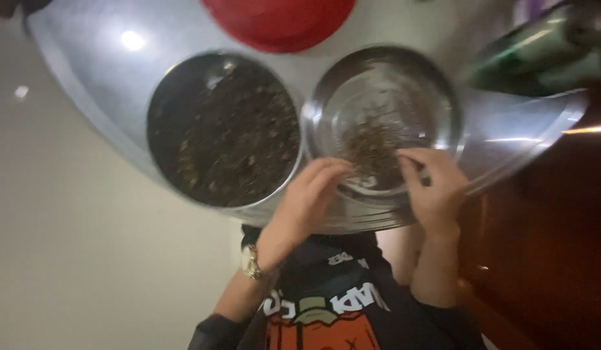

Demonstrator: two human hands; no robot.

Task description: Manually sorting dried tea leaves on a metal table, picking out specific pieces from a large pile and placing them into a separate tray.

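Two round steel bowls sit on a large shiny metal tray (99, 84). The left bowl (224, 129) is nearly full of dark dried leaves or spice. The right bowl (381, 120) holds only a small brown pile near its front. My left hand (307, 198), with a watch on the wrist, rests on the right bowl's near rim, fingers curled toward the pile. My right hand (433, 185) reaches over the rim from the right, its fingertips pinched at the pile's edge. The picture is blurred, so I cannot make out what the fingers pinch.
A red round lid or bowl (279, 23) lies at the tray's far edge. A green bottle-like object (540, 55) lies at the upper right. Dark brown wood (546, 246) is on the right, a pale floor (73, 246) on the left. My dark printed shirt fills the bottom.
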